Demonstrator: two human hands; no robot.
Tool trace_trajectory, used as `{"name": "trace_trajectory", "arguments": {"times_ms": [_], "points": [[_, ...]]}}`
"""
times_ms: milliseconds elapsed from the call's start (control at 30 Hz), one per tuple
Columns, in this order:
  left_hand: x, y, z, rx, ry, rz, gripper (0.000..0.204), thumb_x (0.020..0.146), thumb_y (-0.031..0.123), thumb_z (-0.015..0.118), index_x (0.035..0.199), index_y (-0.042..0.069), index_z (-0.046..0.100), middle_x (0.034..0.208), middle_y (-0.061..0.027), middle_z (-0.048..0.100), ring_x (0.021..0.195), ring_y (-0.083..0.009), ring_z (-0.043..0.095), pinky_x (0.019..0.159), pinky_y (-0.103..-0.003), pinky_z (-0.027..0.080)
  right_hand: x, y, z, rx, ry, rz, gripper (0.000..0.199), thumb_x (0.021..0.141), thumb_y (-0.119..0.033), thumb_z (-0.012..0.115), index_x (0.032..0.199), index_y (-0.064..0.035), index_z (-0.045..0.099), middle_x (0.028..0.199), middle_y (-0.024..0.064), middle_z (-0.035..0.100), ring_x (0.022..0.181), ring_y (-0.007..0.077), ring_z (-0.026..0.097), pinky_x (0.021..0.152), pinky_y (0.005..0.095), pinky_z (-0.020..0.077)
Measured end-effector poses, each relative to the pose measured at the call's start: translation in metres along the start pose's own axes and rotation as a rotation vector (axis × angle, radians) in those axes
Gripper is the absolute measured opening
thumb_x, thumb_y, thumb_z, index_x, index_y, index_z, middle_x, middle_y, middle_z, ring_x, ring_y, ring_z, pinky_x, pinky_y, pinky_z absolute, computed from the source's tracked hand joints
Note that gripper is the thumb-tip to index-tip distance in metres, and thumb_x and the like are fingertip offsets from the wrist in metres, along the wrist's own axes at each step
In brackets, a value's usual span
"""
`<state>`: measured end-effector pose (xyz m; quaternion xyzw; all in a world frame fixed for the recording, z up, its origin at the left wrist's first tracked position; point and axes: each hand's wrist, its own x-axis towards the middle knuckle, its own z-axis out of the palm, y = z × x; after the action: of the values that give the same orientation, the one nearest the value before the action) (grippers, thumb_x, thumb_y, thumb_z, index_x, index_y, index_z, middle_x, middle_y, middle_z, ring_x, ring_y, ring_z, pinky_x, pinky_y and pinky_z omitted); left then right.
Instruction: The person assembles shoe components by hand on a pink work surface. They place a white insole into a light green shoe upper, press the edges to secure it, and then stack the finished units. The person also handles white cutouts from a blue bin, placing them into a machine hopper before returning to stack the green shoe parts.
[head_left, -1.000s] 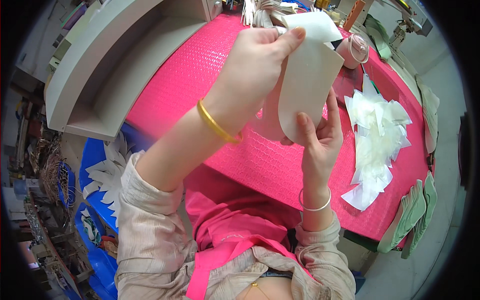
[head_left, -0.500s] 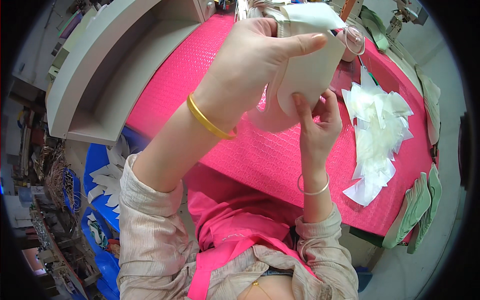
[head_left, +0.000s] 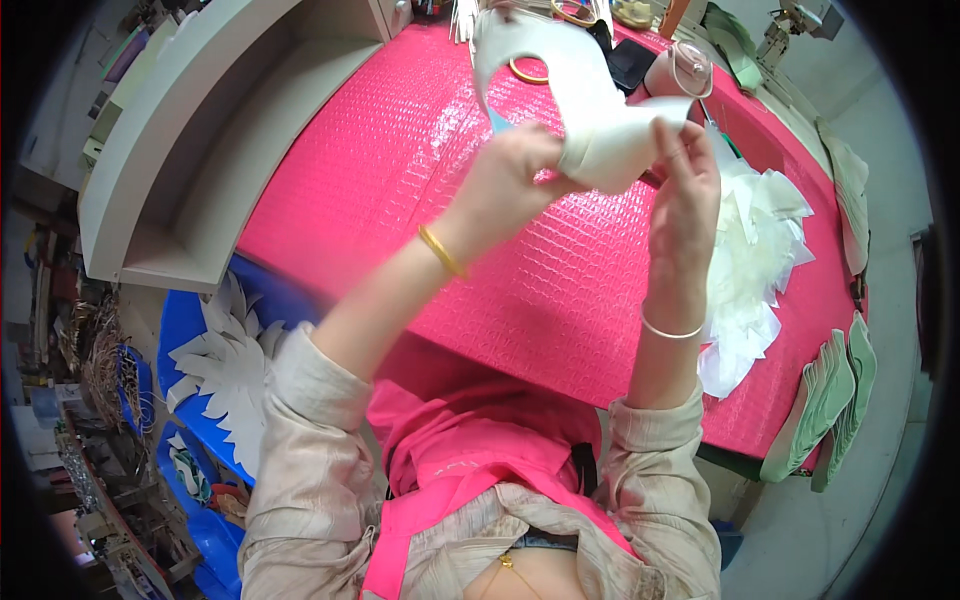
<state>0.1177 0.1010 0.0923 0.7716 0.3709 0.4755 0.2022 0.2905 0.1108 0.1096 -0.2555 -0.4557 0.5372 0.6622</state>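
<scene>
Nearest me, the person is wearing a pink apron (head_left: 470,462) over a beige shirt with rolled sleeves. A gold bangle (head_left: 443,251) is circling the left wrist and a white bangle (head_left: 670,333) the right.

Both hands are holding one curved white panel above the worktop (head_left: 530,325). The left hand (head_left: 518,178) is gripping its lower left edge, the fingers partly hidden and slightly blurred; the right hand (head_left: 688,185) is pinching its right corner between thumb and fingers.

The curved white panel (head_left: 587,95) is pointing away from the body: its long axis is running from the broad end between the hands upward and leftward, where the far end is arching over and hooking down to the left. It is looking smooth, pale and plain, bending as thin sheet does, with its near end curling and its bright face washing out in the light.

To the right of the hands, a heap of translucent white pieces (head_left: 752,260) is lying on the pink worktop. Farther back, a yellow ring (head_left: 529,71) is showing inside the panel's curve, and a pale pink lidded container (head_left: 679,72) is standing beyond the right hand.
</scene>
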Motion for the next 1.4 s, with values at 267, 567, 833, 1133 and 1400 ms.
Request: {"name": "trace_trajectory", "arguments": {"times_ms": [267,567,833,1133,1400], "points": [[-0.063,-0.018,0.018,-0.118,-0.101,-0.199,0.021,0.068,0.004,0.068,0.089,0.007,0.067,0.097,-0.0065,0.064,0.097,-0.0202,0.055,0.089,-0.032,0.040,-0.052,0.004,-0.012,-0.135,-0.155,-0.069,0.016,0.065,0.009,0.067,0.077,-0.0003,0.062,0.078,0.0063,0.057,0.071,0.0120,0.054,0.066,0.0224,0.0435],[-0.088,-0.012,0.009,-0.232,-0.101,-0.114,0.016,0.072,0.023,0.067,0.083,0.011,0.066,0.080,-0.0035,0.062,0.085,-0.0191,0.054,0.100,-0.044,0.024,-0.007,0.046,-0.005,-0.284,-0.099,0.218,0.017,0.071,-0.007,0.071,0.084,0.0016,0.065,0.077,0.0070,0.065,0.067,0.0101,0.058,0.060,0.0210,0.0436],[-0.118,-0.008,0.006,-0.314,-0.143,-0.310,0.023,0.077,0.025,0.064,0.090,0.006,0.064,0.085,-0.0077,0.062,0.093,-0.0186,0.055,0.101,-0.044,0.025,-0.036,0.066,-0.004,-0.372,-0.105,0.300,0.016,0.071,-0.008,0.071,0.082,0.0013,0.065,0.074,0.0054,0.064,0.062,0.0093,0.058,0.054,0.0205,0.0443],[-0.108,0.018,0.028,-0.986,0.052,-0.752,0.063,0.077,0.004,0.061,0.131,-0.002,0.029,0.119,-0.0087,0.048,0.108,-0.0161,0.047,0.091,-0.031,0.039,-0.049,0.072,0.001,-0.777,-0.162,-0.088,0.025,0.067,-0.011,0.073,0.083,0.0001,0.058,0.079,0.0045,0.057,0.070,0.0103,0.053,0.063,0.0232,0.0430],[-0.124,0.023,0.020,-1.070,0.101,-0.711,0.071,0.077,0.003,0.061,0.136,0.000,0.021,0.127,-0.0096,0.040,0.116,-0.0166,0.041,0.098,-0.032,0.032,-0.060,0.084,-0.042,-0.273,-0.093,0.703,0.043,0.080,-0.030,0.063,0.106,0.0013,0.050,0.095,0.0059,0.055,0.084,0.0133,0.052,0.077,0.0292,0.0413]]}}
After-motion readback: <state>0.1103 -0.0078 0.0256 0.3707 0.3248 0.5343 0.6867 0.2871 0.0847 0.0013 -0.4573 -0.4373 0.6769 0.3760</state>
